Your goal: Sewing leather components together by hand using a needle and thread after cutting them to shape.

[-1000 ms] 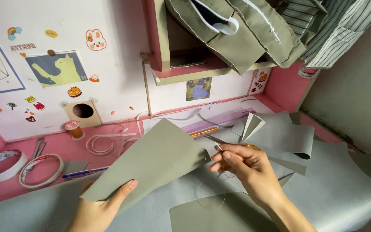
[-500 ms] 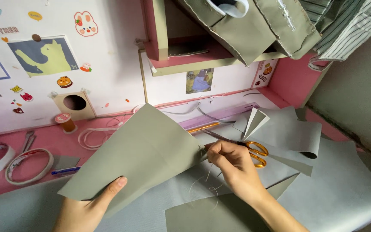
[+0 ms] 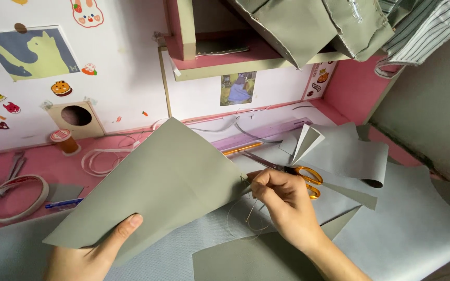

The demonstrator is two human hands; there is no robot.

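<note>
Head view over a pink desk (image 3: 37, 166) spread with cut grey material. My left hand (image 3: 92, 255) grips the grey sheet (image 3: 157, 182) at its lower near edge, thumb on top and fingers hidden beneath, holding it raised and tilted above the table. My right hand (image 3: 282, 200) is pinched closed at the sheet's right edge, thumb and forefinger together on what I take to be a needle, too small to confirm; a fine thread (image 3: 246, 218) loops down from the pinch. I judge the sheet light and fairly stiff: it keeps a flat plane with only one edge supported, so an edge grip suffices, though a hard squeeze would likely crease it. The thread is limp and liable to snag. Orange-handled scissors (image 3: 300, 174) lie just behind the right hand; tape rolls (image 3: 14, 195) sit well apart at left.
</note>
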